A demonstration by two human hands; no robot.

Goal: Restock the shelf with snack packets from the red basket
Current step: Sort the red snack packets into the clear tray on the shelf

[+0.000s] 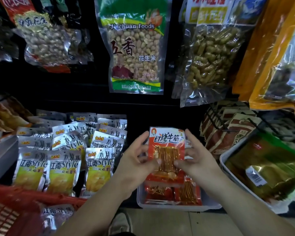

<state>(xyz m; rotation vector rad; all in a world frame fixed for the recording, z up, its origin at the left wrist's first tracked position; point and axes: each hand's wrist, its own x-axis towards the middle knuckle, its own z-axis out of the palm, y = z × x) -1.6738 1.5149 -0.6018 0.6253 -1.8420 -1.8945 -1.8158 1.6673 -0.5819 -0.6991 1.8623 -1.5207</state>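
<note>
Shelf (75, 92) with a dark back panel fills the view, four large bags hanging across its upper edge. They are a peanut bag (44, 43) at the left, a green-trimmed peanut bag (134, 48) at centre, a clear bag of greenish sticks (209, 57) to its right, and an orange bag (279, 57) at the right edge. More dark packs hang behind the left one, too dim to count.

A red basket (15, 210) sits in the lower left corner, in front of the shelf, with one silver packet (56, 217) showing inside it.

On the left half of the lower shelf stand silver-and-yellow packets (63, 171): three in the front row, with overlapping rows behind that cannot be counted exactly. At the right edge a white tray (228, 167) holds gold-green packs (271, 167), with brown-and-red packs (228, 133) stacked behind it.

At the front edge, centre, a second white tray (177, 207) holds at least two red packs (187, 193) lying flat. The forearms cover part of this tray.

Above it, a person holds one red snack packet (166, 147) upright with both hands. The left hand (134, 160) and right hand (196, 160) each have a grip pinching the packet, thumbs pressed on its clear window and fingers along its side edges. A shoe (119, 222) shows on the floor between the arms.
</note>
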